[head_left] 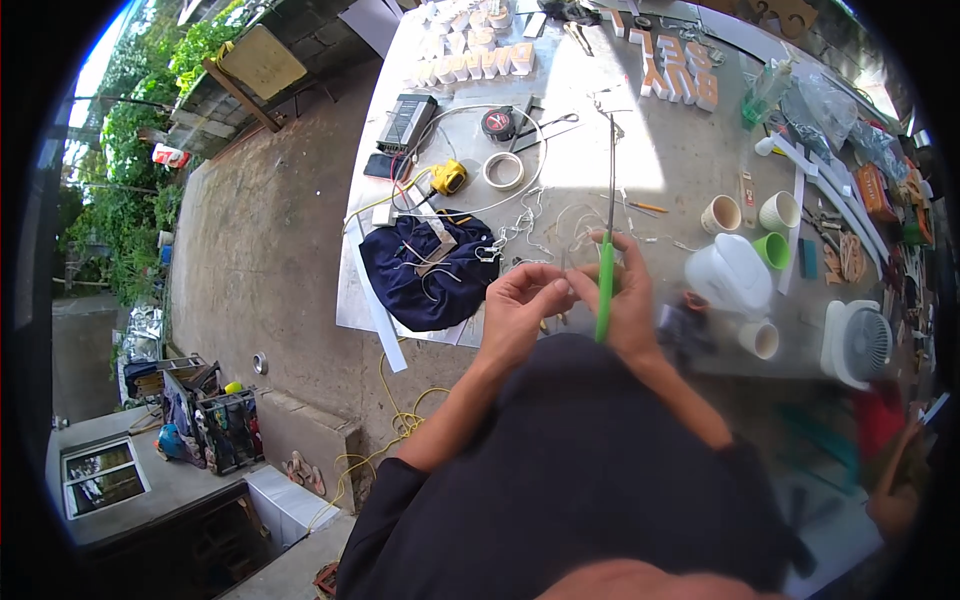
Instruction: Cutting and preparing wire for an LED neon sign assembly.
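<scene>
My left hand (522, 308) is closed in a pinch at the table's near edge, its thumb and forefinger on a thin pale wire (565, 238). Close against it, my right hand (632, 305) pinches at the same spot. A long tool with a green handle (605, 288) and a thin dark shaft is held in the right hand, its shaft pointing away from me; its exact kind is unclear. Beyond my fingers, strings of small white light modules (522, 222) lie tangled. To their left is a dark blue cloth (425, 272) with wires on it.
A tape measure (497, 123), a tape roll (503, 171) and a metal power supply (407, 122) lie on the left. Box-shaped letters (680, 72) stand at the back. Cups (720, 214), a white container (728, 272) and a fan (857, 343) are on the right. Another person's arm (893, 475) shows lower right.
</scene>
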### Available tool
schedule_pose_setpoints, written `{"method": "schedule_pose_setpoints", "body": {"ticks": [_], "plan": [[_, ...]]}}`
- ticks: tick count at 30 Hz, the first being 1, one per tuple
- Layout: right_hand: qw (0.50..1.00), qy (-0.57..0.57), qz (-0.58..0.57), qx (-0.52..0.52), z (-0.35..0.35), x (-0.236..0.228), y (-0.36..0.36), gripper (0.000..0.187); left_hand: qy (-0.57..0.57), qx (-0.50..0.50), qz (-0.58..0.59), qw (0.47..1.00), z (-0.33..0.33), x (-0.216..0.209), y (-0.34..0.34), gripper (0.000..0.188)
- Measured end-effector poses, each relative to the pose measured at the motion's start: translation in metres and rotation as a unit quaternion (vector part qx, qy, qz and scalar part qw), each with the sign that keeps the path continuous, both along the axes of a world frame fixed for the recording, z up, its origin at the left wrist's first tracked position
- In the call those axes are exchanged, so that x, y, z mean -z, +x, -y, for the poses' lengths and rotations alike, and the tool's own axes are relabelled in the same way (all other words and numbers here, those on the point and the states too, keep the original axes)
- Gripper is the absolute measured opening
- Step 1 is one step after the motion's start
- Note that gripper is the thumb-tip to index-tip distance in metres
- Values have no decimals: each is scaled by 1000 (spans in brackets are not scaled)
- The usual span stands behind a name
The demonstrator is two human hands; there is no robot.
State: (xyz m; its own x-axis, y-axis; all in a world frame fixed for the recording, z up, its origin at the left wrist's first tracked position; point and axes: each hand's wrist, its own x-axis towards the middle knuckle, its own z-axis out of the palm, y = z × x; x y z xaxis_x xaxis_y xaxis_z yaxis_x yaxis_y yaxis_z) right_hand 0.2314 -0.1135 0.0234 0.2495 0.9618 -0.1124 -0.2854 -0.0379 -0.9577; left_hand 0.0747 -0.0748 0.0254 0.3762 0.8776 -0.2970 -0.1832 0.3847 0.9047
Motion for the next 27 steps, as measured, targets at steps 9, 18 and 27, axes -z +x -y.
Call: {"method": "schedule_pose_setpoints", "body": {"ticks": [9, 18, 27], "plan": [[996, -33, 57, 53, 7, -10, -33, 51, 3, 83, 63, 995, -19, -2, -35, 22], [986, -56, 108, 113, 6, -19, -77, 50, -30, 111, 138, 984, -50, 3, -62, 17], [982, -52, 144, 115, -2, -32, -92, 51, -62, 124, 156, 978, -68, -16, -79, 32]]}}
